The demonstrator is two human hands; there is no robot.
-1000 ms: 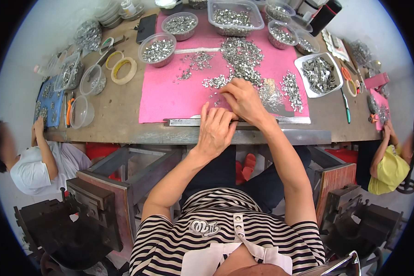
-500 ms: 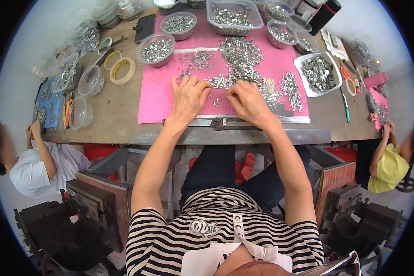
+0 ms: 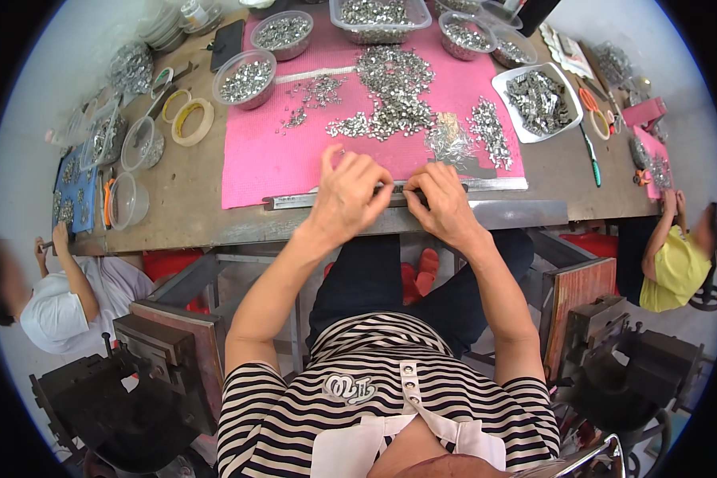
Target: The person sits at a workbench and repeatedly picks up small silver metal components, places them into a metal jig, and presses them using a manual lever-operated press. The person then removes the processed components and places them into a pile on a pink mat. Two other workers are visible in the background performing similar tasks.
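Observation:
My left hand and my right hand meet at a narrow metal rail along the front of the pink mat. The fingertips of both are pinched close together over the rail's middle; whatever they hold is too small to make out. Beyond them lies a large heap of small silver metal pieces, with a smaller cluster to its left. Thin silver pins form a pile past my right hand. Another strip of silver pieces lies to their right.
Plastic tubs of metal parts line the back, and a white tray of dark metal parts stands right. Tape rolls, orange-handled scissors and a green-handled tool lie about. Co-workers sit on both sides, one in a white shirt.
Both hands have come back from the small pieces to the rail and closer together. The view has shifted slightly. At left, the co-worker's hands have moved nearer to their body.

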